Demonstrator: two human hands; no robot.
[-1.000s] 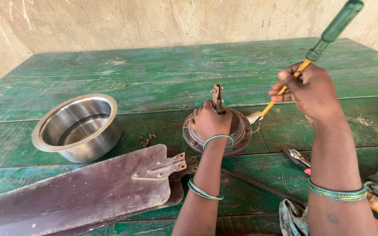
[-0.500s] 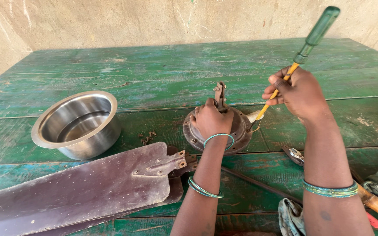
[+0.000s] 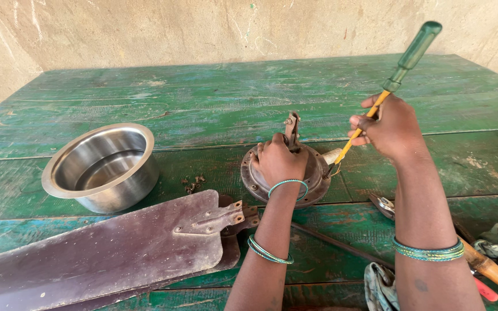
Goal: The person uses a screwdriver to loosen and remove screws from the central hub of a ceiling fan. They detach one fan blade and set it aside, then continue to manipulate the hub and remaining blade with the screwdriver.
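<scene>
Screwdriver [image 3: 402,72] tilted a bit more upright; right hand [image 3: 390,129] still closed round its yellow shaft, tip at motor housing [image 3: 318,173]. Left hand [image 3: 280,161] pressed flat-curled on housing, table [image 3: 203,103].

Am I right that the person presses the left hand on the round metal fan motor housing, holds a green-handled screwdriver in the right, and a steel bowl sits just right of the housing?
Not quite. In the head view the steel bowl sits left of the round motor housing, not right. The left hand does press on it, and the right hand holds the green-handled screwdriver.
</scene>
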